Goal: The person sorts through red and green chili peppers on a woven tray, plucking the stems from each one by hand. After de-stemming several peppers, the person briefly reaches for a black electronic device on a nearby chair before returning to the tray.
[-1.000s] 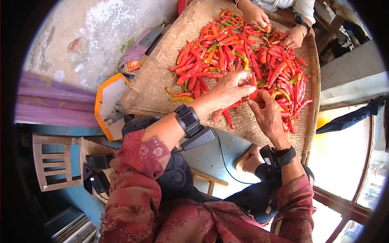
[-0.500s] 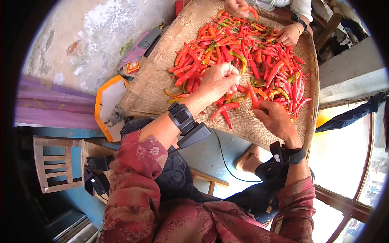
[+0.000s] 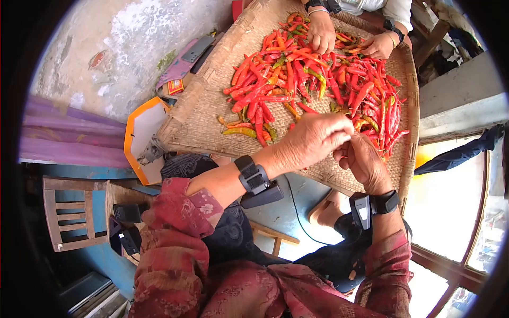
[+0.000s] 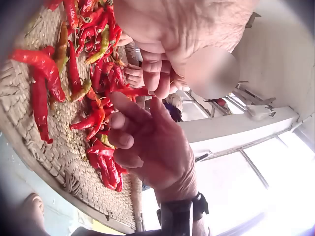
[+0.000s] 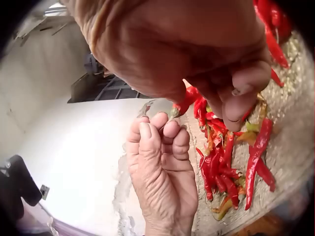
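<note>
Both hands meet over the near part of a woven tray [image 3: 201, 106] heaped with red chili peppers [image 3: 260, 90]. My left hand [image 3: 313, 139] comes in from the left, its thumb and fingertips pinching the stem end of one red chili pepper [image 5: 186, 102], whose green cap shows in the right wrist view. The right hand [image 3: 368, 161] holds the body of that pepper with thumb and fingers. In the head view the hands hide the pepper. Seen from the left wrist, the right hand [image 4: 157, 142] has its other fingers loosely bent.
Across the tray, another person's hands [image 3: 322, 34] work among the peppers. An orange-rimmed box [image 3: 138, 135] stands left of the tray, near a wooden chair [image 3: 71, 212]. A cable [image 3: 297, 212] hangs below the tray's near edge. Windows are on the right.
Half a second ago my hands were apart, the right holding up a red chili pepper. They have since come together at a pepper. The other person's hand has moved down into the pile.
</note>
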The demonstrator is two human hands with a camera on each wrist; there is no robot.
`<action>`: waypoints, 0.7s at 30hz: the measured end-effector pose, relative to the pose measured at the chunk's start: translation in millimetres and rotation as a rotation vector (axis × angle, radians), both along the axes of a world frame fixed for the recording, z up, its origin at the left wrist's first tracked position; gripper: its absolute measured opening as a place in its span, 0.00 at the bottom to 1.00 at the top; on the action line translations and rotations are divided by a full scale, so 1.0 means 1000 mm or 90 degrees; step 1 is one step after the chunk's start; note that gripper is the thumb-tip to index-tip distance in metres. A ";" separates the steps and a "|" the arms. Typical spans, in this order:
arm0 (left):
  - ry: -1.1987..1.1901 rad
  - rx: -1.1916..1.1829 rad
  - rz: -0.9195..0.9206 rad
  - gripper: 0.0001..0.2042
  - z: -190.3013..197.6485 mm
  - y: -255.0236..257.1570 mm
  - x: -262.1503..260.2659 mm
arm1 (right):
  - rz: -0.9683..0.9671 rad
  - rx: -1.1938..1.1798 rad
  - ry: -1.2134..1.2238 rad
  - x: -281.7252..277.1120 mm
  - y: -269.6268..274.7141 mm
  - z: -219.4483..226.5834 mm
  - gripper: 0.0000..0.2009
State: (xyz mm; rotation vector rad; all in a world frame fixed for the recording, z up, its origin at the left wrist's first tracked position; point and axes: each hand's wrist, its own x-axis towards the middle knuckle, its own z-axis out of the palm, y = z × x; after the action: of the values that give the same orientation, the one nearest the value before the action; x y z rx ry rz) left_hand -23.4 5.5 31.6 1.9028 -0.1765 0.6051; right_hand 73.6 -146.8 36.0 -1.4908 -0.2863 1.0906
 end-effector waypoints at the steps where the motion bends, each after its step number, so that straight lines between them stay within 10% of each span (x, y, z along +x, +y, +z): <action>1: -0.043 0.091 -0.008 0.06 -0.007 -0.006 -0.004 | -0.018 0.040 0.077 0.000 0.004 -0.003 0.23; 5: -0.063 0.258 -0.126 0.08 -0.022 -0.011 -0.015 | -0.029 0.037 -0.032 0.006 0.007 -0.006 0.13; 9: 0.085 0.071 -0.078 0.11 -0.010 -0.004 -0.015 | -0.032 0.017 -0.097 0.009 0.001 -0.008 0.12; 12: 0.275 -0.372 -0.002 0.16 -0.010 0.007 -0.007 | -0.001 0.046 -0.115 0.001 0.005 -0.001 0.13; 21: 0.399 -0.473 -0.149 0.14 -0.023 0.028 0.007 | 0.154 -0.019 -0.249 -0.009 0.003 0.002 0.12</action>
State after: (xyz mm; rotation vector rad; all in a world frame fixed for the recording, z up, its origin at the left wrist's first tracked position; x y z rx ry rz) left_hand -16.8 33.1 8.3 1.2371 0.2077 -0.1094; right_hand 64.9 -143.5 38.1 -1.7241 -0.7418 0.9860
